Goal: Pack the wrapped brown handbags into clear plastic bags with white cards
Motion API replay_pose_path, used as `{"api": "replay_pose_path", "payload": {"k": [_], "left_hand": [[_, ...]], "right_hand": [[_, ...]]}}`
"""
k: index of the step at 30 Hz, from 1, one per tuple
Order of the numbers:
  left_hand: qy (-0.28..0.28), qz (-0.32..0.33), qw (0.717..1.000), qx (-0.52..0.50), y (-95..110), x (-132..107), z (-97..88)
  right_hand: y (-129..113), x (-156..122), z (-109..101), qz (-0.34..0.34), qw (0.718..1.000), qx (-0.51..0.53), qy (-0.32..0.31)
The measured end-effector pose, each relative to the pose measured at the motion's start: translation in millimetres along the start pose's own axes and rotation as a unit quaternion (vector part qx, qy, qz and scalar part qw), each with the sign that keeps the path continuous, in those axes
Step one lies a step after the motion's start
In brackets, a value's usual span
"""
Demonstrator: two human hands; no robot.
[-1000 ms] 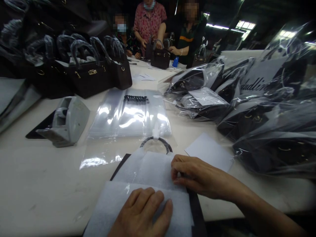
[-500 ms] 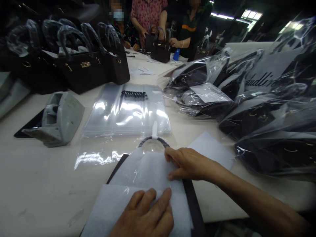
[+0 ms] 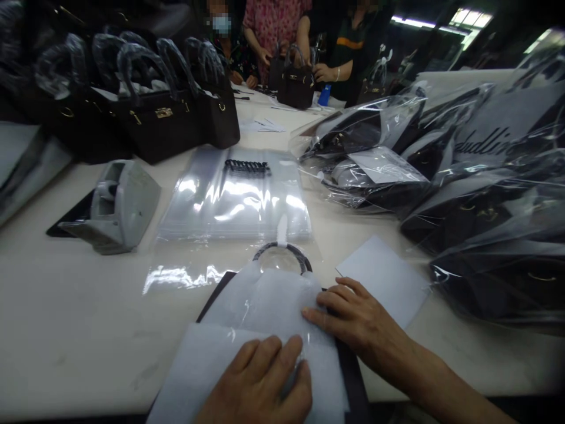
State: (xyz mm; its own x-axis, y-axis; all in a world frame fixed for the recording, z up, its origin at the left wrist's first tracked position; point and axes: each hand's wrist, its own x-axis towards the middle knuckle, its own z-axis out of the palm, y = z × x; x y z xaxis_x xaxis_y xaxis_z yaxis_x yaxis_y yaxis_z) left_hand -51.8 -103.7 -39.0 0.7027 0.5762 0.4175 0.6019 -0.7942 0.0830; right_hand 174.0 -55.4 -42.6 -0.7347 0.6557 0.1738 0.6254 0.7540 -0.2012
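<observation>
A dark handbag [image 3: 356, 377] lies in front of me, its face covered by a thin white wrapping sheet [image 3: 269, 300]. Its dark handle [image 3: 304, 259] sticks out at the far end, with a white tag or strip [image 3: 282, 231] on it. My left hand [image 3: 260, 383] is on the lower part of the white sheet, fingers bent, with thumb and index finger closed on a bit of it. At the bag's right edge my right hand [image 3: 357, 318] rests with fingers apart, its fingertips touching the sheet and nothing gripped.
Beyond the bag lies a stack of clear plastic bags [image 3: 233, 200] with a black coil on top. A grey tape dispenser [image 3: 126, 206] stands left; white paper [image 3: 384, 280] lies right. Dark handbags [image 3: 154, 126] stand back left, plastic-wrapped bags [image 3: 489, 224] right. Co-workers handle a bag at the far end.
My right hand has let go near the handle's base, moved down and right, and spread its fingers at the bag's edge. My left thumb and index finger have bent more. The view has shifted slightly.
</observation>
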Motion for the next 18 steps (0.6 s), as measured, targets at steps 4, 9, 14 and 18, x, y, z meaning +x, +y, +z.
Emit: {"api": "replay_pose_path", "payload": {"k": [4,9,14,18], "left_hand": [[0.027,0.001,1.000,-0.011,2,1,-4.0],[0.134,-0.087,0.984,-0.080,-13,-23,-30.9],[0.125,-0.418,0.888,-0.146,-30,-81,-58.6],[0.165,-0.607,0.716,-0.304,-2,-109,-41.5]], "right_hand": [[27,-15,22,0.108,0.988,-0.086,0.073],[34,-39,31,0.232,0.958,0.038,0.164],[41,-21,16,0.320,0.916,0.191,0.146],[68,31,23,0.401,0.814,0.409,0.094]]}}
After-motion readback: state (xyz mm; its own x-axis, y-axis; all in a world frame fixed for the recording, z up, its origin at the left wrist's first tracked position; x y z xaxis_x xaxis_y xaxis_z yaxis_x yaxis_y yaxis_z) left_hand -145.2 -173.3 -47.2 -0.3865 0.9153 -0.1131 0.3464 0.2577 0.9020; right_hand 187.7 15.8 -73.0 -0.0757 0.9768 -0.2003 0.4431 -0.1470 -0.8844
